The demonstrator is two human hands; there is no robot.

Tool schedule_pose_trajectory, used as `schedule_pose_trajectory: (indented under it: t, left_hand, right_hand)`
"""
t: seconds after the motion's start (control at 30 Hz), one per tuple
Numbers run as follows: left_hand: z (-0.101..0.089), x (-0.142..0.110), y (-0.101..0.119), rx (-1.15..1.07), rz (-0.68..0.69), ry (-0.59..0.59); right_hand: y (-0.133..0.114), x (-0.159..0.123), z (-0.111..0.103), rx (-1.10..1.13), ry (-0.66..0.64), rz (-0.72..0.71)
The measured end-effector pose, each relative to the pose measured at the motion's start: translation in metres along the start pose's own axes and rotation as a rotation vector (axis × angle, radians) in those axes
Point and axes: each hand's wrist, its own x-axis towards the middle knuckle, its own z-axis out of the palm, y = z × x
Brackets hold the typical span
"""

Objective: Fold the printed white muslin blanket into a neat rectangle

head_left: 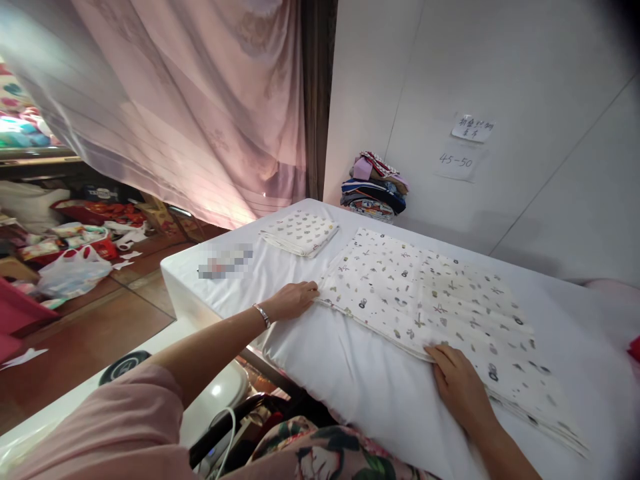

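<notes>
1. Along the length of the white-draped worktop (350, 367), between its near edge and its far edge by the wall, you have the long white fabric panel scattered with small dark and olive prints (420, 293), lying flat in layers.
2. Your left hand (295, 300) has its fingers curled close together at the panel's left near corner; you cannot tell whether the thumb pinches underneath.
3. Your right hand (457, 383) lies over the panel's near edge, fingers loosely bent and slightly parted; any grip below is hidden.
4. Expect the fabric to be light, soft and limp, hard to damage, but its layers may slide apart or crease.
5. Best hold: a corner or the layered near edge, thumb under all plies, hands well apart.
6. Toward the worktop's far left corner sits the smaller folded white cloth with grey motifs (300, 232).
</notes>
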Motion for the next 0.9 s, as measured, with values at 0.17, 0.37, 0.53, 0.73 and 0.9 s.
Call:
schedule_pose_trajectory:
  t: [0.17,0.37,0.53,0.73,0.9]
  left_hand:
    - [-0.004,0.007,-0.001,0.094,0.054,-0.043]
    - [-0.001,0.022,0.000,0.179,0.092,-0.060]
    - [0.004,0.026,-0.002,0.262,0.087,-0.038]
    - [0.005,0.026,-0.007,0.323,0.110,-0.030]
    - [0.011,0.025,-0.009,0.288,0.127,0.045]
  right_hand:
    - [-0.001,0.001,-0.001,-0.010,-0.015,0.017]
    - [-0.008,0.006,-0.007,-0.021,-0.031,0.035]
    - [-0.016,0.011,-0.013,-0.030,-0.037,0.052]
    - [-0.018,0.011,-0.013,-0.023,-0.017,0.060]
    - [-0.018,0.011,-0.009,-0.011,0.006,0.043]
